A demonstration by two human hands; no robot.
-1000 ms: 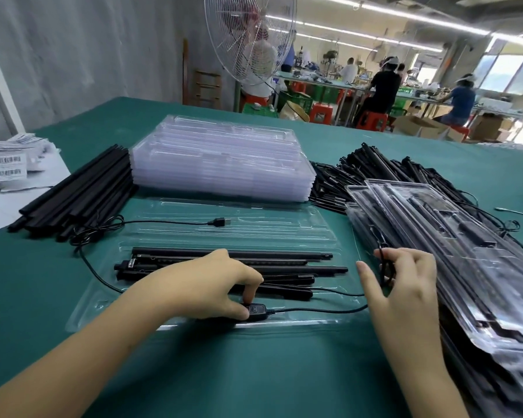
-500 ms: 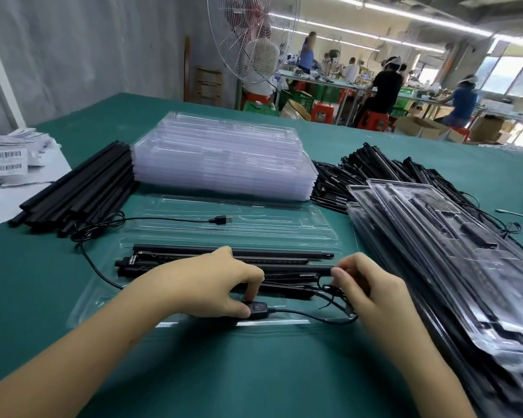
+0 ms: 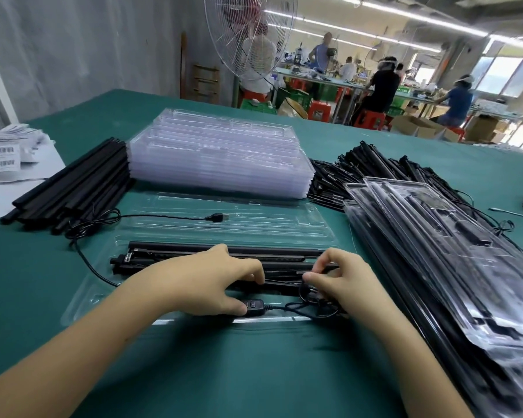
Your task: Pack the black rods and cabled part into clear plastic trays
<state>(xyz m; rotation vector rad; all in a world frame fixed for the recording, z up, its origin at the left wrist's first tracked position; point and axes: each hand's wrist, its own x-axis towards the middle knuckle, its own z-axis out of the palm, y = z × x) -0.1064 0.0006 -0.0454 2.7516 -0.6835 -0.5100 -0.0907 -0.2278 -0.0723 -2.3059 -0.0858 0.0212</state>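
Note:
An open clear plastic tray [image 3: 284, 224] lies on the green table in front of me. Several black rods [image 3: 169, 251] lie in its near half. A thin black cable [image 3: 151, 218] runs from a USB plug [image 3: 217, 217] across the tray's far half, loops off its left side and comes back to a small black switch box [image 3: 253, 305]. My left hand [image 3: 200, 285] pinches that switch box at the tray's near edge. My right hand [image 3: 347, 282] grips a bunched loop of the cable just right of the switch.
A stack of empty clear trays [image 3: 221, 152] sits behind the open one. Loose black rods [image 3: 73, 188] lie at left, and a heap of cabled rods [image 3: 375, 167] lies behind a pile of packed trays [image 3: 435, 236] at right. Barcode labels [image 3: 0, 155] are at far left.
My right hand moved left from the packed pile to the open tray, gathering the slack cable into a bunch near the switch. My left hand stayed on the switch box.

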